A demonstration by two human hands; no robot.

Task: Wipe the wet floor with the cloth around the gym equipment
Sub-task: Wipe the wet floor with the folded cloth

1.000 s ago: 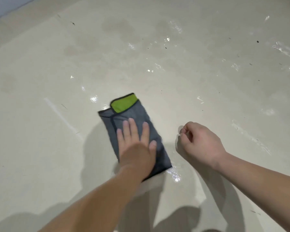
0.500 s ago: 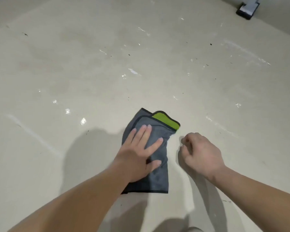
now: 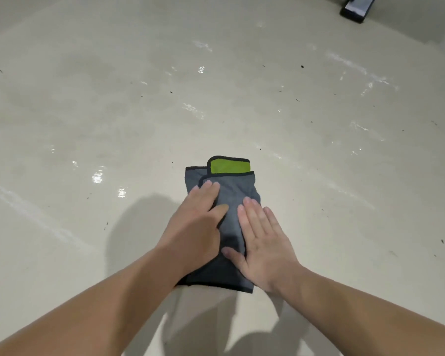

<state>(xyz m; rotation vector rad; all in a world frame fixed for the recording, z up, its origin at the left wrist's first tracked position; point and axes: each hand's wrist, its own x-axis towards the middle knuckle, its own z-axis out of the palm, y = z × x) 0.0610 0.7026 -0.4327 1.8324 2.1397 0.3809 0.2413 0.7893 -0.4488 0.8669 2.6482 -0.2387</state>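
Head camera: A person kneeling over a pale floor [image 3: 88,111] presses a folded grey cloth [image 3: 233,199] flat with both hands. The left hand [image 3: 195,227] lies on the cloth's left half, fingers straight and close together, gripping nothing. The right hand [image 3: 263,245] rests on the right half, palm down and fingers extended, thumb spread toward the other hand. The cloth sits directly in front of the person on the floor, its green inner panel [image 3: 229,167] showing at the far edge.

The risks from here look plain. Flat palms only pin the cloth, so a hard push could let the folded layers slide apart or bunch. Weight leaned onto a slick film could make the hands skid. Dark specks of grit [image 3: 302,66] scattered ahead could be smeared across the surface instead of lifted.

The floor is smooth, glossy and cream-coloured. Bright wet glints [image 3: 97,177] lie to the left of the cloth, with further streaks of water beyond it and to the right. A dark object with a pale top [image 3: 356,7] stands at the far right edge, well apart from the cloth; what it is cannot be made out.
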